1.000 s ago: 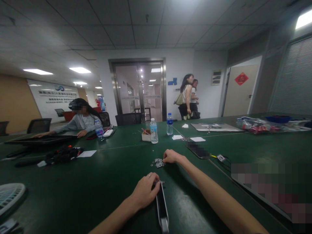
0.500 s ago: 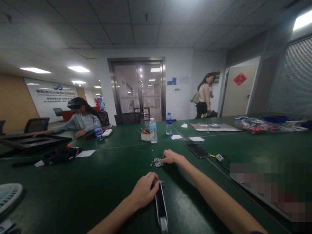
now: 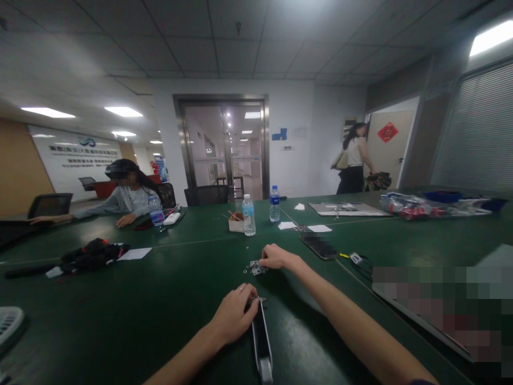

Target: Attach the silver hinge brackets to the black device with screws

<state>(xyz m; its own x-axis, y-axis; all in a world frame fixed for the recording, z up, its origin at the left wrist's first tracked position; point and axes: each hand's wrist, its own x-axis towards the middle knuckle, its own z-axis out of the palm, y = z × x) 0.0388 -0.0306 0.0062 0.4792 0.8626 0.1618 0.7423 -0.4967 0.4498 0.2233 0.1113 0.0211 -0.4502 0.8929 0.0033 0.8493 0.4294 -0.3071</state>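
My left hand (image 3: 234,315) rests on the green table (image 3: 160,299), fingers curled round the far end of a long dark strip-shaped part (image 3: 261,338) that runs toward me. My right hand (image 3: 274,257) is stretched further out, its fingers pinched at a small metal hinge-like piece (image 3: 255,267) lying on the table. A few tiny screws lie beside that piece.
Two water bottles (image 3: 249,215) and a small box stand mid-table. A phone (image 3: 319,245) with a cable lies to the right. A black bundle (image 3: 91,253) and paper lie left. A seated person (image 3: 124,195) works at far left; another person (image 3: 352,166) walks by the right-hand door.
The walking person has moved right toward the door. The view has swung a little rightward. Both my hands have stayed where they were.
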